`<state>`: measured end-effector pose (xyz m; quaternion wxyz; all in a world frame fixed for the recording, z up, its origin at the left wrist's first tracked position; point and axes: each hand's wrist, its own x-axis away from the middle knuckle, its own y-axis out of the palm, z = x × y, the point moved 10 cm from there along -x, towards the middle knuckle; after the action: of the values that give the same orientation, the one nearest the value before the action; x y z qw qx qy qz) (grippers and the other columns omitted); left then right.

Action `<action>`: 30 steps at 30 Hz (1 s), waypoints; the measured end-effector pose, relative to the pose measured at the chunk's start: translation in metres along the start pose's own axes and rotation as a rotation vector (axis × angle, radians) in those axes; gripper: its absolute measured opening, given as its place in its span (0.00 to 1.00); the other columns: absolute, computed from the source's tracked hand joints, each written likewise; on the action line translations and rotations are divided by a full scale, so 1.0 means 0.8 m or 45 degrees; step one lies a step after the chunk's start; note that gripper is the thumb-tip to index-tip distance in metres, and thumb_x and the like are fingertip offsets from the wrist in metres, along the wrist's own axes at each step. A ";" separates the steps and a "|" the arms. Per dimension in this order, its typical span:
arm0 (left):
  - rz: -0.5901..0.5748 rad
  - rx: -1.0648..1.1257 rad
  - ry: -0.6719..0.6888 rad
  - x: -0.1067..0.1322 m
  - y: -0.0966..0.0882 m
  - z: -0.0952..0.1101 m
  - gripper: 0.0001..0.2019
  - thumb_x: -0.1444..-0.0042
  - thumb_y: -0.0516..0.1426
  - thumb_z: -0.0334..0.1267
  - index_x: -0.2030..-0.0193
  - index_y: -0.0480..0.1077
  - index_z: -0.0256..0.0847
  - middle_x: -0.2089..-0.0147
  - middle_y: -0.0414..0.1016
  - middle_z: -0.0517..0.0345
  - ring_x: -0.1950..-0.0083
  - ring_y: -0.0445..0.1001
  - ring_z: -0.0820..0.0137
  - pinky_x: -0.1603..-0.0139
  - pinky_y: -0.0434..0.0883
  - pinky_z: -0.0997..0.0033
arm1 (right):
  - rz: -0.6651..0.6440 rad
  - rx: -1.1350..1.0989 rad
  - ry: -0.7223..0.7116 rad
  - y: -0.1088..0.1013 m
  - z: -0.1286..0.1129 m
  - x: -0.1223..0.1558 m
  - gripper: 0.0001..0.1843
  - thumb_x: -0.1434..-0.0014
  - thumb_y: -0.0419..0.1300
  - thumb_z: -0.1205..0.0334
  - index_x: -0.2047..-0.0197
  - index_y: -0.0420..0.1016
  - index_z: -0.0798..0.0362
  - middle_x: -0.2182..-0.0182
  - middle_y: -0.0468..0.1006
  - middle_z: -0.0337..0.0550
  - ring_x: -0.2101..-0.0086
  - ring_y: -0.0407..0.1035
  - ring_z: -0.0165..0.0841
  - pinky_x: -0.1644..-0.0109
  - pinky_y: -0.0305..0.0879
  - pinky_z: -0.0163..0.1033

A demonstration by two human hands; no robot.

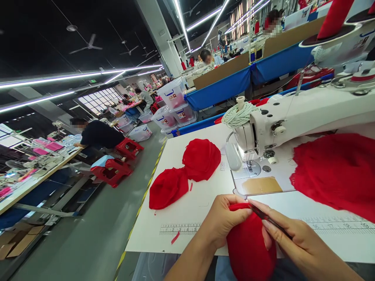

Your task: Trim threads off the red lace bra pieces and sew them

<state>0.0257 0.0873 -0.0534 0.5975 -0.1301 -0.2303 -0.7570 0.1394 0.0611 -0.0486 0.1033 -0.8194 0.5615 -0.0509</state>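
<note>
A piece of red fabric (249,244) hangs over the table's front edge, its upper edge pinched between thumb and fingers of my left hand (224,218). Between the fingers of my right hand (288,230) is a slim dark tool (271,222) that looks like thread snips. Its tip lies against the red fabric close to my left thumb, and my right fingertips touch the cloth too. Just behind my hands stands a white sewing machine (287,117), its needle area lit. Two gathered red fabric pieces (202,160) lie to the left, touching each other.
More red fabric (336,171) is heaped on the right under the machine arm. Small red scraps (175,237) lie near the printed ruler (166,229) on the white table (146,238). A person (99,132) sits at another table on the left. Clear plastic bins (172,93) are stacked behind.
</note>
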 end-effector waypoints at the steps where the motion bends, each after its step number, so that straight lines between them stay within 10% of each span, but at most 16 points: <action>1: -0.005 0.015 -0.008 0.000 0.001 -0.001 0.16 0.65 0.70 0.42 0.75 0.72 0.34 0.77 0.73 0.60 0.75 0.68 0.75 0.72 0.63 0.76 | -0.016 0.014 0.005 0.001 0.001 0.001 0.26 0.33 0.48 0.53 0.34 0.67 0.41 0.76 0.79 0.39 0.77 0.74 0.37 0.70 0.74 0.39; 11: 0.012 -0.027 0.030 0.001 -0.001 0.001 0.12 0.62 0.68 0.40 0.75 0.72 0.35 0.78 0.73 0.61 0.76 0.67 0.76 0.74 0.61 0.77 | -0.012 0.026 0.007 0.002 -0.001 0.002 0.27 0.32 0.46 0.52 0.33 0.65 0.45 0.75 0.78 0.38 0.74 0.74 0.36 0.67 0.72 0.37; 30: -0.083 -0.020 -0.011 0.006 0.012 -0.005 0.18 0.64 0.72 0.46 0.75 0.74 0.34 0.78 0.73 0.60 0.77 0.66 0.77 0.74 0.59 0.77 | 0.330 -0.855 0.511 0.019 0.038 0.019 0.35 0.50 0.65 0.37 0.43 0.75 0.45 0.82 0.66 0.32 0.82 0.53 0.25 0.80 0.53 0.29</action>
<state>0.0339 0.0794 -0.0524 0.5706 -0.1305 -0.2310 -0.7772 0.1374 0.0450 -0.0823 -0.2759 -0.7038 0.6545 -0.0100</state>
